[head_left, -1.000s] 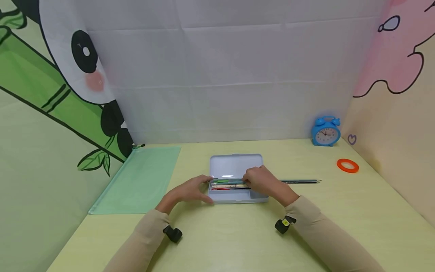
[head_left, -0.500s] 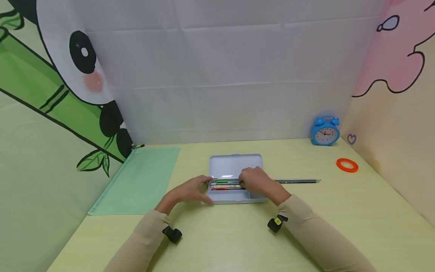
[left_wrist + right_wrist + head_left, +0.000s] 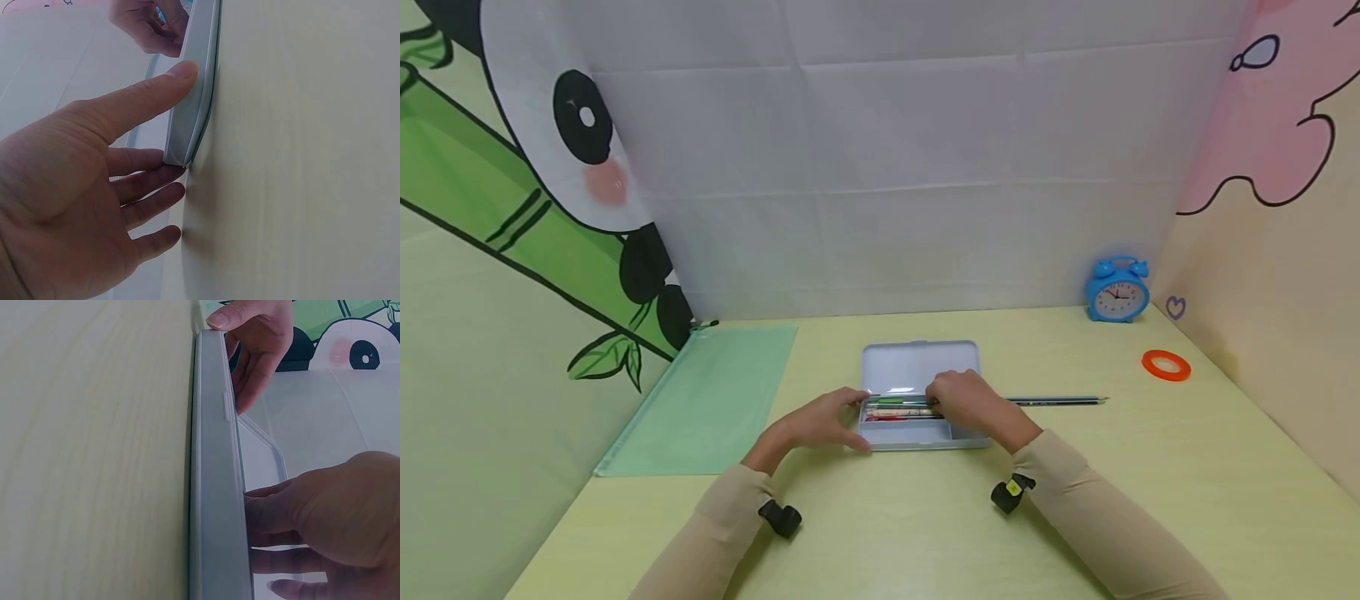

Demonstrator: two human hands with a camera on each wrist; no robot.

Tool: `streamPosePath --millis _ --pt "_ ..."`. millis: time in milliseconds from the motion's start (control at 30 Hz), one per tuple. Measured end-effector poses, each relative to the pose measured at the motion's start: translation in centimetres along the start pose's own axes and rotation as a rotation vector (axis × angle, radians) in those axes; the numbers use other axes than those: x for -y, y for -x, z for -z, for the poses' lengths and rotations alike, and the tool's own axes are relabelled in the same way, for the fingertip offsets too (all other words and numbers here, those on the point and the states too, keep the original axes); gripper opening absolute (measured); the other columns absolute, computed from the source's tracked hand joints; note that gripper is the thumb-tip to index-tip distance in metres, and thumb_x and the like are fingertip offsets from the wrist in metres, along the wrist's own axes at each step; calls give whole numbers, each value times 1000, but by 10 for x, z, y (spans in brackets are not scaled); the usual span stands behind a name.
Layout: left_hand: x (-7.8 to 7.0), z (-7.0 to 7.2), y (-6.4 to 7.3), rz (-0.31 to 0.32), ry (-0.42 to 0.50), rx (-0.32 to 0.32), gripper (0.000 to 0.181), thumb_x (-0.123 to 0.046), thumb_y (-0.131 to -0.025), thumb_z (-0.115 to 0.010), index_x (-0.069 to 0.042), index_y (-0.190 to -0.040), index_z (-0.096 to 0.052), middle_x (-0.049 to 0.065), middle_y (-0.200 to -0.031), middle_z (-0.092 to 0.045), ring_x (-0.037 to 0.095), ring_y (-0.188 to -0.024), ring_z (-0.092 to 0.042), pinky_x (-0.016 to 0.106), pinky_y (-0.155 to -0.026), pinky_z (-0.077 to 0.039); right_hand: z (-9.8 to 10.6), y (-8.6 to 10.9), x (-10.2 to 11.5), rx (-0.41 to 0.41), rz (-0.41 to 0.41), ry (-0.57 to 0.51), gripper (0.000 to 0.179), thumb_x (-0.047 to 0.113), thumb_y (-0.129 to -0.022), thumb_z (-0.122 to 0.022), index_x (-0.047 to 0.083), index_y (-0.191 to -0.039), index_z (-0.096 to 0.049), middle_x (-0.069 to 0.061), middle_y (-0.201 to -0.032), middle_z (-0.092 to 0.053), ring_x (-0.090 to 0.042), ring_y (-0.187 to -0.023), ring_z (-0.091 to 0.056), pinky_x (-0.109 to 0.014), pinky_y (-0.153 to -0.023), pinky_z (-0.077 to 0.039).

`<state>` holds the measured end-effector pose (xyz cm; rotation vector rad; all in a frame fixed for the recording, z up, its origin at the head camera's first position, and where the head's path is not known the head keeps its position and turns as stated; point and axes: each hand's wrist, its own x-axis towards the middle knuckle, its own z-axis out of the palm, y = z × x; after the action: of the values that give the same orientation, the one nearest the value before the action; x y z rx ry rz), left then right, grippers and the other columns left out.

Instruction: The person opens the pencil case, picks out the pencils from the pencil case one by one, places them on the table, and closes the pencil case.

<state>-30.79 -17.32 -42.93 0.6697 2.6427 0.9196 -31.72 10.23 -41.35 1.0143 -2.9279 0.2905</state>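
An open white pencil case [image 3: 921, 367] lies on the table, its lid tipped back. Several slim pens [image 3: 895, 412] in green, white and red lie along its tray. My left hand [image 3: 820, 418] grips the case's left end; in the left wrist view, the thumb lies on the front wall [image 3: 195, 100] and the other fingers are at the end and behind. My right hand [image 3: 970, 400] reaches down into the tray, bent fingers on the right ends of the pens; the front wall hides its fingertips in the right wrist view. Pencils [image 3: 1060, 401] stick out beyond it to the right.
A pale green zip folder [image 3: 700, 400] lies on the left of the table. At the back right stands a blue alarm clock [image 3: 1117, 292], with an orange ring-shaped roll [image 3: 1166, 365] in front. Walls bound the table at the back and sides.
My right hand has shifted slightly left along the pens, then stayed nearly still. My left hand and the case have not moved.
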Motion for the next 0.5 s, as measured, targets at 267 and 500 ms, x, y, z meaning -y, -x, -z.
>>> streamPosePath --millis 267,500 --pt "0 0 -1 5 -5 2 91 -35 -74 -90 -2 -147 -46 11 -143 -50 29 -134 -44 49 -114 -33 -1 0 1 -3 -21 6 7 12 -93 -71 11 -91 -78 1 -87 -71 -14 -77 -59 -42 -70 -46" --pt "0 0 0 0 -1 4 91 -35 -74 -90 -2 -146 -46 11 -142 -51 29 -133 -44 49 -113 -34 2 1 6 -39 -15 68 9 11 -94 -70 11 -93 -80 1 -88 -73 -13 -74 -57 -37 -67 -43"
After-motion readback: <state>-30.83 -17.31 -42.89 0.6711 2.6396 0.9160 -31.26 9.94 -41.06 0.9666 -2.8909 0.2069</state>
